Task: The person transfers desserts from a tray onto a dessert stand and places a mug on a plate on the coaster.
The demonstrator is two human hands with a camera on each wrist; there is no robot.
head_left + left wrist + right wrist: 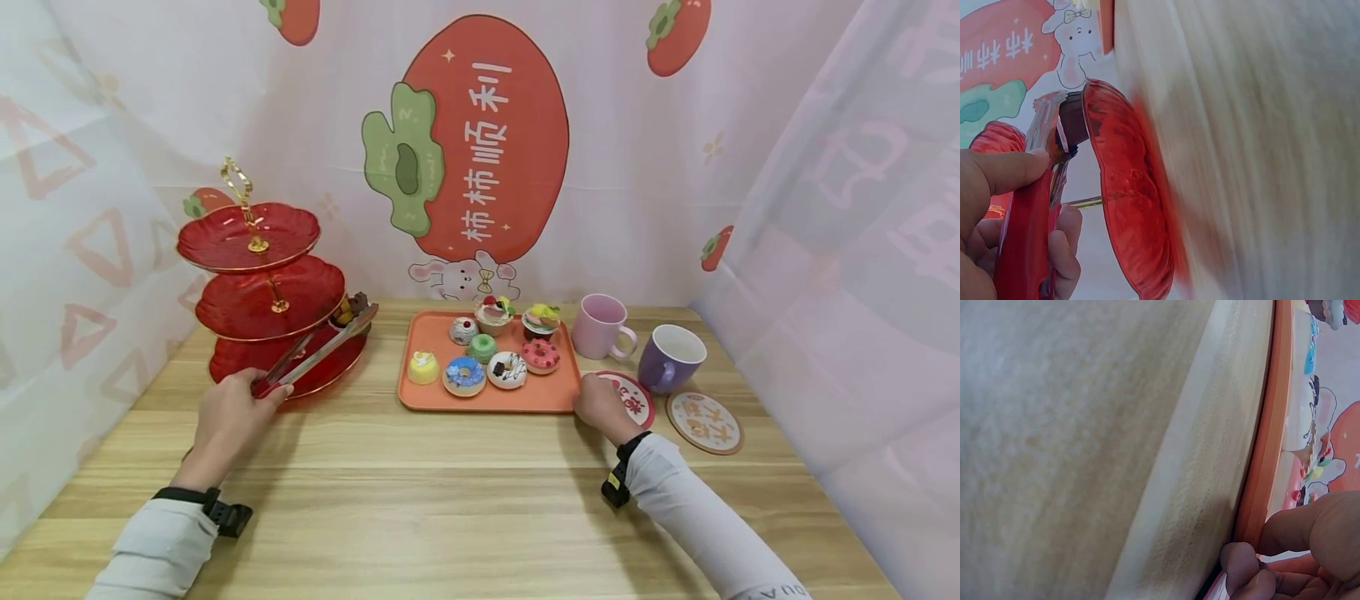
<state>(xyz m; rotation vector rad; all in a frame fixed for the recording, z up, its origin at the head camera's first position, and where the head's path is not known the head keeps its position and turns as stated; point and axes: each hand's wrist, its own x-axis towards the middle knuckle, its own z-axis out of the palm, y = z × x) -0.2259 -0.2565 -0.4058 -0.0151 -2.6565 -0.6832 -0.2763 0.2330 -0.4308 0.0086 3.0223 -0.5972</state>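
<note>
My left hand [236, 417] grips red-handled metal tongs [322, 350], thumb along one arm in the left wrist view. Between the tong tips is a dark brown toy cake piece [1074, 122], at the lowest plate [1125, 187] of a red three-tier stand [270, 292]; whether it touches that plate I cannot tell. At the near right corner of an orange tray [495, 405], my right hand [603, 408] pinches the rim with curled fingers. On the tray are several toy sweets, among them a blue donut [465, 377], a pink donut [541, 356] and a yellow cake [423, 367].
Right of the tray stand a pink mug [600, 327] and a purple mug [671, 358]. Two round coasters lie in front: a red-rimmed one [630, 400] beside my right hand and a brown-rimmed one [705, 423]. A printed cloth [630, 167] hangs behind the wooden table [450, 508].
</note>
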